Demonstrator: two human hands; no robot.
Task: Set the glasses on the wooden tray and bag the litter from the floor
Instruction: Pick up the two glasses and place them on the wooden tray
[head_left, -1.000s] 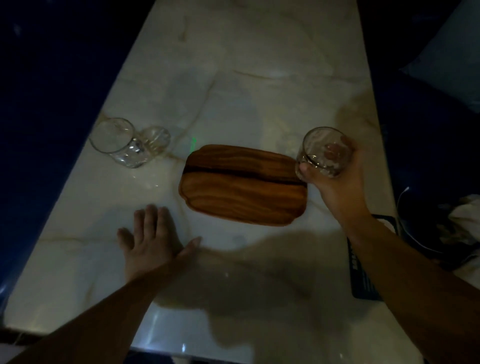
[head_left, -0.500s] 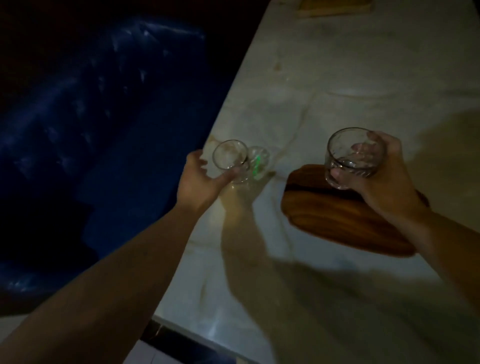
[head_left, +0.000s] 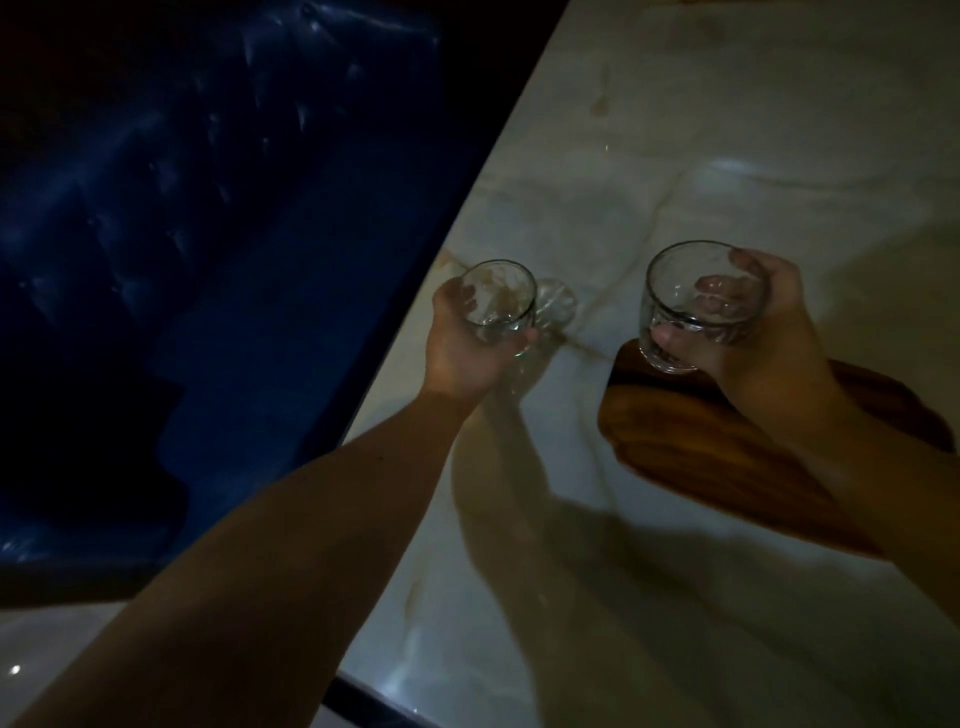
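Note:
My left hand grips a small clear glass near the left edge of the marble table. A second small glass stands just behind it on the table. My right hand holds a wider clear glass, tilted, over the near-left corner of the wooden tray. The tray is dark brown with rounded corners, and my right forearm hides its right part. No litter or bag shows in this view.
The pale marble table runs away to the upper right, its left edge crossing the frame diagonally. A dark blue tufted sofa fills the left side. A strip of pale floor shows at the bottom left.
My left hand left the tabletop, reached the glasses by the left edge and closed on one. My right hand carried its glass from beside the tray to above the tray's corner. The view swung left.

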